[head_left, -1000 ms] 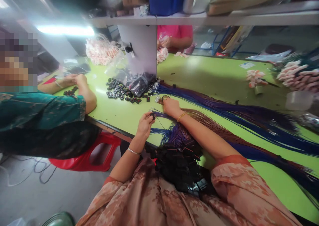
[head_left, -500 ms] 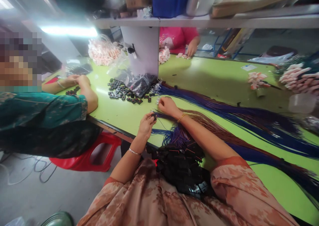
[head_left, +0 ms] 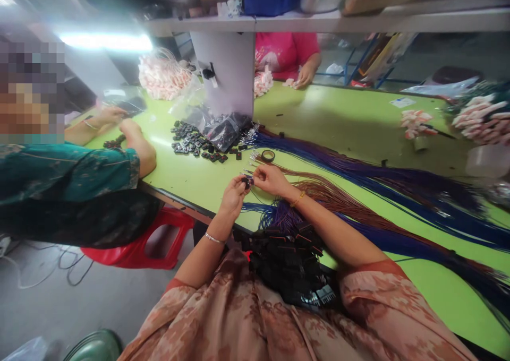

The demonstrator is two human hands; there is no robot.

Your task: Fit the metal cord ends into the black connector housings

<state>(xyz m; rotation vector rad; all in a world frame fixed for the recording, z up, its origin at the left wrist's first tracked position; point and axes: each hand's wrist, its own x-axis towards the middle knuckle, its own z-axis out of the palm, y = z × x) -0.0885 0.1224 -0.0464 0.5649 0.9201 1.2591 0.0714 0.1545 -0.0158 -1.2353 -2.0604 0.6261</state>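
Observation:
A small black plastic connector is pinched in the fingertips of my left hand. My right hand meets it from the right, thumb and forefinger closed on a thin wire whose end is mostly hidden at the connector. Under my right wrist runs a bundle of brown wires, with metal-tipped ends left of the hand. Purple-blue wires hang in a loop by the table edge. Against my lap rests a pile of black connectors.
Loose black connectors lie beside a plastic bag. A roll of black tape sits beyond my right hand. Long blue wires cross the green table. A co-worker in a teal sleeve sits left; another works opposite.
My right hand has moved down and slightly right from the metal-tipped wire ends to the connector in my left hand. The tape roll behind it now shows.

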